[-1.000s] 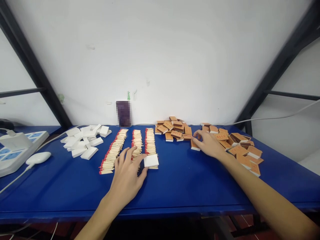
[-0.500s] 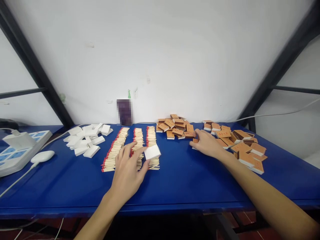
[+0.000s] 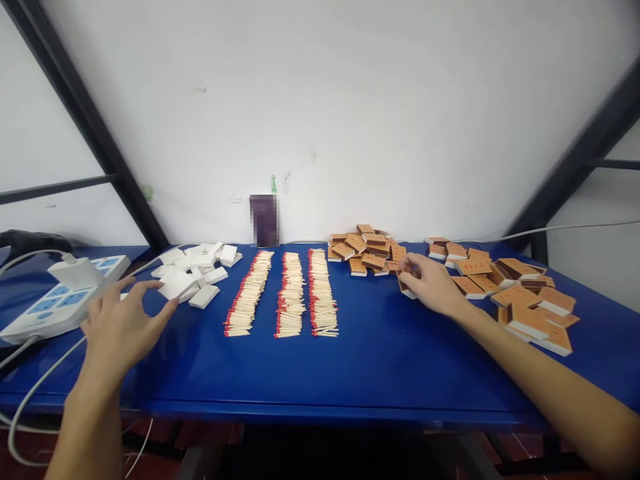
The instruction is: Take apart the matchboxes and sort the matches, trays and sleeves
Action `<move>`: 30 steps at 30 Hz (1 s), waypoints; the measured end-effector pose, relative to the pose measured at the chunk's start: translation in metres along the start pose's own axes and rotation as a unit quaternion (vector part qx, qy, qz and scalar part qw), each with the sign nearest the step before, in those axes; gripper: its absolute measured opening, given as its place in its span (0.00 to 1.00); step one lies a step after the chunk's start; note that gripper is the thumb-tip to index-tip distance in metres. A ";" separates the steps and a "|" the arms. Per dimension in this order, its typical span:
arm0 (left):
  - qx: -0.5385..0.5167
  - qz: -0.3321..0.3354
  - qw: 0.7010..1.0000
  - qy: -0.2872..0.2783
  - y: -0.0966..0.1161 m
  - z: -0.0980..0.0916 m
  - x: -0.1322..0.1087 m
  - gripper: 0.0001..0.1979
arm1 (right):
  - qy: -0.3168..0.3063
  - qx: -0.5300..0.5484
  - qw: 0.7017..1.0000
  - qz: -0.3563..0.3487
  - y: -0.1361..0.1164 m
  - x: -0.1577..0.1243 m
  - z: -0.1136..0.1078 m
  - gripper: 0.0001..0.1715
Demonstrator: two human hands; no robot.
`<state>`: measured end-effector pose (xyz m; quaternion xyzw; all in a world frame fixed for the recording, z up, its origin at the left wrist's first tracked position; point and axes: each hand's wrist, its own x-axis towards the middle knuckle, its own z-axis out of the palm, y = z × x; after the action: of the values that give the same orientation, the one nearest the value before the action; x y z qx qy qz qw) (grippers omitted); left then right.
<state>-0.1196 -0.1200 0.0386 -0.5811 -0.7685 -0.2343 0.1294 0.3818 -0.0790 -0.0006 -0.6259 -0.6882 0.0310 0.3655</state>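
My left hand [image 3: 125,320] is at the left, its thumb and forefinger closed at the near-left edge of a white matchbox tray [image 3: 179,285]. That tray is at the front of a heap of similar white trays [image 3: 204,297]. Over on the right, my right hand [image 3: 430,283] pinches a matchbox [image 3: 406,288] whose orange top is mostly covered by the fingers. Just behind it lies a pile of orange-and-brown matchboxes [image 3: 373,260]. Three columns of red-tipped matches, left [image 3: 250,293], middle [image 3: 290,297] and right [image 3: 323,293], lie between the hands.
A second matchbox pile [image 3: 523,313] spreads at the right, beside my right forearm. A white power strip [image 3: 50,310] with a plugged-in charger [image 3: 75,273] and cables sits far left. A pixelated dark rectangle [image 3: 265,220] is at the wall behind the blue table [image 3: 280,380].
My left hand has swung left from over the matches to the white heap, carrying the white tray. My right hand keeps its place by the matchboxes. The view has turned slightly left.
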 end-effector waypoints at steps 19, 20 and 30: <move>-0.139 0.187 0.967 0.100 0.067 0.022 -0.028 0.26 | -0.116 0.459 0.877 0.085 -0.054 -0.016 0.032 0.10; -0.167 0.244 0.950 0.098 0.081 0.021 -0.037 0.24 | -0.126 0.513 0.842 0.107 -0.062 -0.019 0.036 0.11; -0.336 0.332 0.882 0.005 0.178 0.024 -0.109 0.22 | -0.153 0.617 0.766 0.092 -0.108 -0.042 0.049 0.19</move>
<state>0.0842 -0.1604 0.0043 -0.8095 -0.4053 -0.4249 0.0009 0.2624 -0.1191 -0.0015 -0.3127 -0.5061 0.5781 0.5585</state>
